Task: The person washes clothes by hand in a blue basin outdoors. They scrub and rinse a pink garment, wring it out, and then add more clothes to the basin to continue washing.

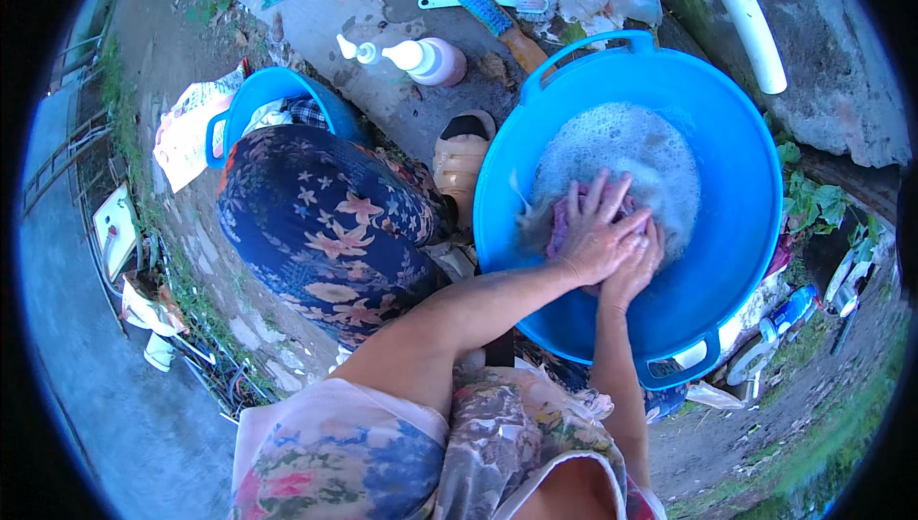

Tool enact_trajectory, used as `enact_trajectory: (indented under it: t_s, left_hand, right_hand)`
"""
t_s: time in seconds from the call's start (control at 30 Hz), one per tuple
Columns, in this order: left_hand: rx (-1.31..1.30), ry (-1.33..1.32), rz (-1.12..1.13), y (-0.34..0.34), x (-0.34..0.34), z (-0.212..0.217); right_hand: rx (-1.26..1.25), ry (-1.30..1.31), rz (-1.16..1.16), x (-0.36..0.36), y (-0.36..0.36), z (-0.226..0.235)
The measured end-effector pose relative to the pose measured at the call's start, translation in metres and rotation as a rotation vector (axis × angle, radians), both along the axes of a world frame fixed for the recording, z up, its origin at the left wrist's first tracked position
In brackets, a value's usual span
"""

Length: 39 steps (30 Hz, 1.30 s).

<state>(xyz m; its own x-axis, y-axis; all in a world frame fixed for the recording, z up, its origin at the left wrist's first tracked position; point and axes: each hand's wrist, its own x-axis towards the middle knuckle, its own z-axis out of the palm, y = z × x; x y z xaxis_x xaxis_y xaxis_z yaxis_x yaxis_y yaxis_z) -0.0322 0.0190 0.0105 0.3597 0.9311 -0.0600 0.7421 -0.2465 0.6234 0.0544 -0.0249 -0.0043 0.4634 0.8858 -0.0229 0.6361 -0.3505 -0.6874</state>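
Observation:
A wide blue plastic tub (746,176) holds sudsy water (612,128) with white foam on top. In it lies a bunched pinkish-purple cloth (559,231), wet and partly under water. My left hand (601,238) rests over the cloth with its fingers spread and stretched out. Just beside it, my right hand (631,269) presses in against the left one at the cloth's near side. Most of the right hand's fingers are hidden, so their grip does not show.
A smaller blue bucket (258,89) with clothes inside stands left, beside my bent knee. Beyond are a pump bottle (435,59), a blue-bristled brush (485,11) and a white-handled brush (531,3). A white pipe (755,37) leans at the far right.

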Motion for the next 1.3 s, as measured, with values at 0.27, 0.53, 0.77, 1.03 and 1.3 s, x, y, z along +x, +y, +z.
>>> enact_trajectory:
  t_s: [0.27,0.53,0.77,1.03,1.3]
  left_hand:
    - [-0.149,-0.134,-0.017,0.02,-0.002,-0.072]
    - [-0.1,-0.234,-0.178,0.073,0.044,-0.025]
    - [0.287,-0.213,-0.254,0.019,0.02,0.029]
    - [0.095,0.173,-0.064,0.016,-0.016,-0.056]
    - [-0.202,0.537,-0.517,0.083,0.031,-0.058]
  right_hand:
    - [-0.254,-0.364,-0.06,0.001,0.027,-0.052]
    - [-0.123,0.601,-0.547,0.071,0.059,-0.047]
    - [-0.102,-0.014,-0.219,0.022,-0.017,0.002]
    - [-0.155,-0.245,-0.121,-0.029,0.006,-0.02]
    - [-0.472,0.047,-0.235,0.021,0.058,-0.022]
